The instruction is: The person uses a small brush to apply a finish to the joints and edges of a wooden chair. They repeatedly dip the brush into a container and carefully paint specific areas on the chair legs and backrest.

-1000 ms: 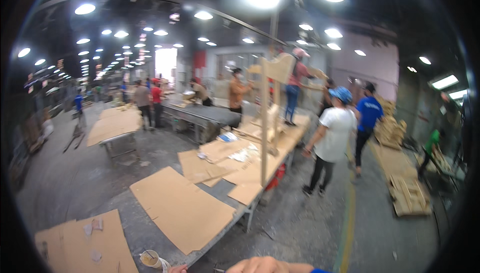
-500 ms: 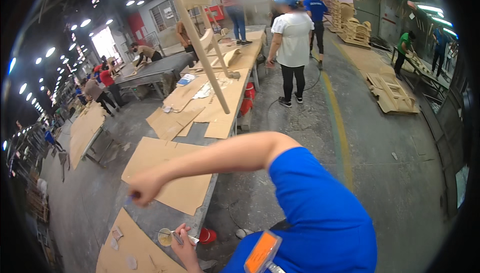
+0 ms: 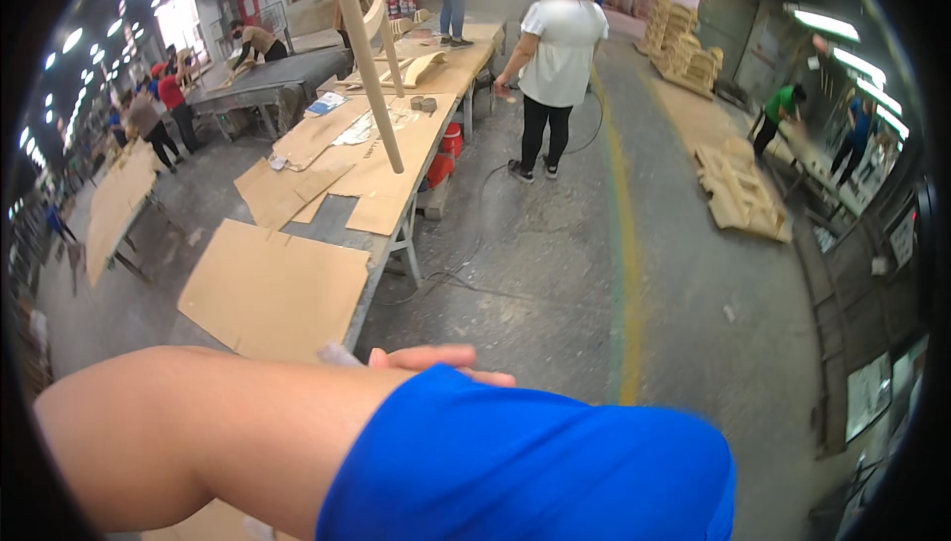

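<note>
My right arm (image 3: 248, 422), in a blue short sleeve, is bent across the lower part of the view. Its forearm drops out at the lower left, so my right hand is out of sight. Just beyond that arm, my left hand (image 3: 436, 358) shows in part, its fingers stretched out to the right; the palm and wrist are hidden. A blurred pale grey piece (image 3: 339, 355) pokes up beside it, and I cannot tell what it is or whether the hand touches it. Nearest to them lies a flat cardboard sheet (image 3: 272, 283) along the long table.
A tall wooden chair frame (image 3: 369, 65) stands on the cardboard-covered table (image 3: 381, 214). A person in a white top (image 3: 565, 51) stands in the aisle, near a cable on the floor. Stacked wooden parts (image 3: 684, 46) and a pallet of frames (image 3: 743, 189) are at the right.
My right arm has swung nearer and folded, taking its hand out of view. My left hand, closed round a thin tool before, now shows outstretched fingers beyond the arm. The view has shifted right and down.
</note>
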{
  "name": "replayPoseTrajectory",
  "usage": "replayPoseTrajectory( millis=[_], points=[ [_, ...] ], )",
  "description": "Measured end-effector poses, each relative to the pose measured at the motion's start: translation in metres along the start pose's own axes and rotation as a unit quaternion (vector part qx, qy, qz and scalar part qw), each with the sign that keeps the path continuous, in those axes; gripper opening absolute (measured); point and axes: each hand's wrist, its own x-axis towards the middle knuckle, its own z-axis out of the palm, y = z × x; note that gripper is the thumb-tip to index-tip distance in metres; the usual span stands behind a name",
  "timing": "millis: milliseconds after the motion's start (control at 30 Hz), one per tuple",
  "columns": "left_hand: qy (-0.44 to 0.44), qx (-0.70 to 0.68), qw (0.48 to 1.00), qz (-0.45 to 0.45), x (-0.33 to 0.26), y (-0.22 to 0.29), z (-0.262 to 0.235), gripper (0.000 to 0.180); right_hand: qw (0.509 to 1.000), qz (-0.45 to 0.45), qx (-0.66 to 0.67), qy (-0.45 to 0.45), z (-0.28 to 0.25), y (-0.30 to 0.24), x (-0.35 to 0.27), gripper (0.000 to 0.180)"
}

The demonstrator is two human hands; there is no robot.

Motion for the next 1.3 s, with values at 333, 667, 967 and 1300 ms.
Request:
replayPoseTrajectory(
  millis=[333,667,967,1300],
  points=[
    [-0.170,0.068,0.983,-0.027,0.059,-0.041,0.077,0.029,0.984,0.136,0.089,0.071,-0.047,-0.144,-0.301,0.042],
    [-0.151,0.144,0.978,0.019,0.116,-0.052,0.105,0.027,0.970,0.208,0.086,0.096,-0.129,-0.154,-0.399,0.042],
    [-0.084,0.211,0.973,0.037,0.179,-0.038,0.111,0.026,0.971,0.136,-0.004,0.195,-0.224,-0.043,-0.305,0.041],
    [0.098,0.361,0.916,0.145,0.181,0.016,0.120,0.025,0.937,0.200,-0.114,0.261,-0.252,-0.042,-0.097,0.046]
  ],
)
